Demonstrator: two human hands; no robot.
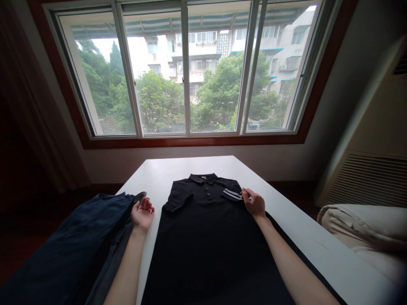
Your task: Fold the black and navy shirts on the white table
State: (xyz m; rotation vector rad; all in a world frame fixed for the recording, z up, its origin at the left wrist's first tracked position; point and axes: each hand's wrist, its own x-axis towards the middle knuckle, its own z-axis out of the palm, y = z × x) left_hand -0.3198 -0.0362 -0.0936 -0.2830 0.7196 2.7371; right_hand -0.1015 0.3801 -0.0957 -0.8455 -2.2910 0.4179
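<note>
Black polo [206,237], flat on white table [165,173]. Right hand [254,205]: pinching striped sleeve [232,194], folded inward. Left hand [142,214]: palm up, loosely open, empty, beside blue garment [73,245].

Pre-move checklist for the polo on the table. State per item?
1. Right hand grip: fingers pinch the striped cuff. Ok.
2. Left hand free: palm up on the table, holding nothing. Ok.
3. Black polo flat, buttons up, collar at the far side. Ok.
4. Sleeves matched: the striped one lies in over the chest, the plain sleeve is spread outward. Not ok.
5. Blue garment pile clear of the polo: bare table between them. Ok.
6. Hem straight: out of frame. Cannot tell.
</note>
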